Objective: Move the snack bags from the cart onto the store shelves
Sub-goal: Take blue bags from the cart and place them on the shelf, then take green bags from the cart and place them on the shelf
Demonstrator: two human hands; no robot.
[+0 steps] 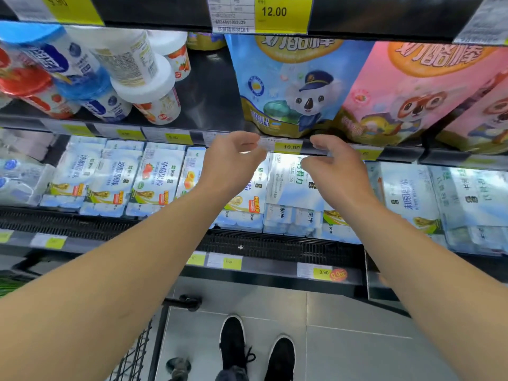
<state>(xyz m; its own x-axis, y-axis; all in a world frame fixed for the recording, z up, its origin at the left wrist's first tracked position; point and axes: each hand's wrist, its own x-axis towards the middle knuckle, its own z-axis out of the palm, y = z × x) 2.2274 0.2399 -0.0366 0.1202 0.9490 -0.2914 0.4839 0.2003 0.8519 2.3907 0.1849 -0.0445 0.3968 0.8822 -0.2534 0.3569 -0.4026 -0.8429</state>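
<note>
The middle shelf (341, 149) holds a blue snack bag (291, 86) with a koala, upright beside 2 pink bags (406, 97) to its right; toppled bottles (115, 75) lie far left. Just below the blue bag, the left hand (231, 160) and right hand (334, 166) hang released, fingers loosely curved, grasping nothing. Yogurt multipacks (154, 177) fill the lower shelf. The cart (143, 350) shows near left on grey floor tile (357, 320).

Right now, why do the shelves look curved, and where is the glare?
Head view: the wide-angle lens bows the shelf edge and stretches the forearms; under-shelf light blows out the milk carton between the left hand and right hand; the bottles at left look smeared.
</note>
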